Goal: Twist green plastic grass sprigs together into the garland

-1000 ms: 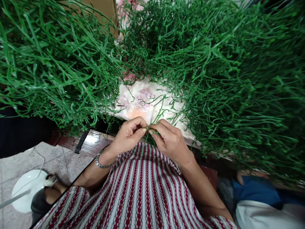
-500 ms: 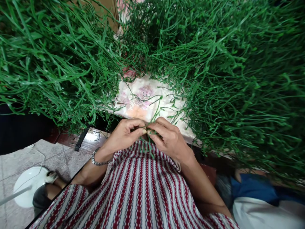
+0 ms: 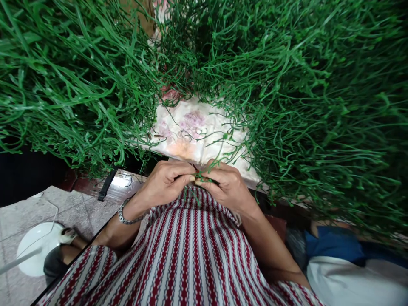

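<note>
Both hands have shifted slightly up, still pinching a thin, branching green stem.

A thin green plastic stem with short side sprigs rises tilted from between both thumbs, over the floral cloth; its lower end is pinched, probably hidden inside the fingers.

A home craft workspace: heaps of green plastic stems from nine to three o'clock cover a floral-clothed surface; tiled floor at eight o'clock.
</note>
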Demonstrator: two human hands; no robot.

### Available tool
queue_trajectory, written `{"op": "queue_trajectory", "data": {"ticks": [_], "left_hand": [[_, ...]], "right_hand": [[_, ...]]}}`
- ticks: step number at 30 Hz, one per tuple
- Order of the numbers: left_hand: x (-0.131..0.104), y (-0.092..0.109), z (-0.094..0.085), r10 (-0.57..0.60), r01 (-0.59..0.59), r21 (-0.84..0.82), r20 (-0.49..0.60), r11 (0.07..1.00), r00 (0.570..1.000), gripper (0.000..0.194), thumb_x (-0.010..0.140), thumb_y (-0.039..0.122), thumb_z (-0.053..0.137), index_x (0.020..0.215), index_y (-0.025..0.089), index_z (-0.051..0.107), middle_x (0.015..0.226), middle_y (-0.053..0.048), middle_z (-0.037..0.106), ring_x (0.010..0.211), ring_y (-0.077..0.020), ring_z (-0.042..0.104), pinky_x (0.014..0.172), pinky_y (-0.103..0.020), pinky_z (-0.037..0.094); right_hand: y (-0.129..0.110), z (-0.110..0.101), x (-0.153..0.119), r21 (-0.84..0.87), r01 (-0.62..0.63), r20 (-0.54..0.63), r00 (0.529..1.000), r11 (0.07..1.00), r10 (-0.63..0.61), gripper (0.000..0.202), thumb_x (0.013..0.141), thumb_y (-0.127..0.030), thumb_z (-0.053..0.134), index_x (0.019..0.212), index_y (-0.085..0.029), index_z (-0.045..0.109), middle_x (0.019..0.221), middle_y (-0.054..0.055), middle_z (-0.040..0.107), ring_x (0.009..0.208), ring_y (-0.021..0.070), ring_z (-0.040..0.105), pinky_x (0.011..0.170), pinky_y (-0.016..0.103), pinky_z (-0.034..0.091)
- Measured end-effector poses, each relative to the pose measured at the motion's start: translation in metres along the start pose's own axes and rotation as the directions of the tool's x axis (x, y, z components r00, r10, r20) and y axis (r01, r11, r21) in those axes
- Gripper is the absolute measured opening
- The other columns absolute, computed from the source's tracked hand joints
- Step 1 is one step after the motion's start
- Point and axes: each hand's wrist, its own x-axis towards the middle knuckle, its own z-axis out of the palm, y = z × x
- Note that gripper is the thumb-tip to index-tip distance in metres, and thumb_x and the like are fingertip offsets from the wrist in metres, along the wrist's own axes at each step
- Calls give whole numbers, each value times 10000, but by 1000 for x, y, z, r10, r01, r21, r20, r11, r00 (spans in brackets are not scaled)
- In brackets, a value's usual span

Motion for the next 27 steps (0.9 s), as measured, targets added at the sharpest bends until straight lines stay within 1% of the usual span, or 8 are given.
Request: {"op": "queue_trajectory", "data": {"ticks": [6, 10, 11, 13, 14, 18, 23, 27], "left_hand": [[-4, 1, -8, -22, 21, -43, -28, 999, 999, 115, 793, 171, 575, 714, 165, 659, 618, -6, 625, 560, -101, 565, 542, -206, 436], [-2, 9, -16, -182, 121, -196, -336, 973, 924, 75, 753, 164, 619, 713, 184, 679, 597, 10, 628, 511, -89, 542, 486, -198, 411], [1, 11, -16, -204, 123, -239, -352, 963, 914, 85, 750, 170, 626, 681, 182, 674, 574, 17, 615, 497, -82, 526, 482, -196, 399], [8, 13, -12, -220, 167, -290, -161, 942, 962, 98, 696, 195, 688, 614, 156, 654, 547, 16, 584, 493, -81, 497, 482, -202, 382], [11, 12, -9, -234, 176, -344, -133, 922, 963, 110, 691, 206, 697, 612, 150, 644, 544, 19, 567, 501, -79, 486, 485, -201, 374], [20, -1, 3, -322, 130, -549, -270, 826, 907, 129, 697, 238, 702, 624, 158, 633, 595, 21, 529, 552, -78, 465, 515, -203, 362], [20, -8, 15, -335, 79, -616, -312, 784, 889, 84, 662, 244, 733, 651, 186, 673, 692, -3, 529, 687, -117, 503, 622, -237, 399], [20, -3, 23, -383, 85, -670, -310, 737, 870, 50, 645, 214, 745, 641, 193, 700, 728, -7, 517, 749, -121, 510, 676, -240, 409]], "right_hand": [[-6, -5, -3, -32, 64, 14, 998, 997, -64, 166, 852, -136, 502, 738, -157, 621, 635, 13, 609, 616, 120, 515, 589, 243, 399], [-13, -29, -9, 107, 2, -35, 999, 994, 2, 115, 842, -130, 533, 778, -158, 625, 641, 10, 573, 563, 94, 499, 515, 223, 374], [-15, -34, -9, 118, 0, -59, 998, 993, 7, 100, 834, -122, 544, 796, -163, 628, 641, 7, 559, 561, 92, 495, 513, 223, 370], [-17, -41, -8, 97, -8, -82, 997, 995, 16, 85, 831, -135, 549, 816, -170, 624, 670, 12, 539, 599, 103, 499, 543, 233, 382], [-18, -42, -7, 84, -21, -94, 995, 996, 29, 88, 838, -150, 538, 800, -170, 616, 700, 22, 537, 636, 113, 508, 572, 243, 394], [-17, -35, -1, 145, -127, -129, 981, 981, 146, 179, 894, -200, 441, 768, -168, 563, 806, 50, 567, 745, 134, 542, 676, 264, 426], [-11, -13, 4, 269, -330, -80, 929, 905, 362, 183, 912, -303, 425, 862, -176, 548, 638, -22, 502, 555, 88, 452, 543, 208, 368], [-4, 4, 9, 417, -350, 32, 928, 839, 371, 252, 840, -403, 531, 756, -168, 499, 634, -39, 413, 578, 80, 377, 529, 198, 324]]}}
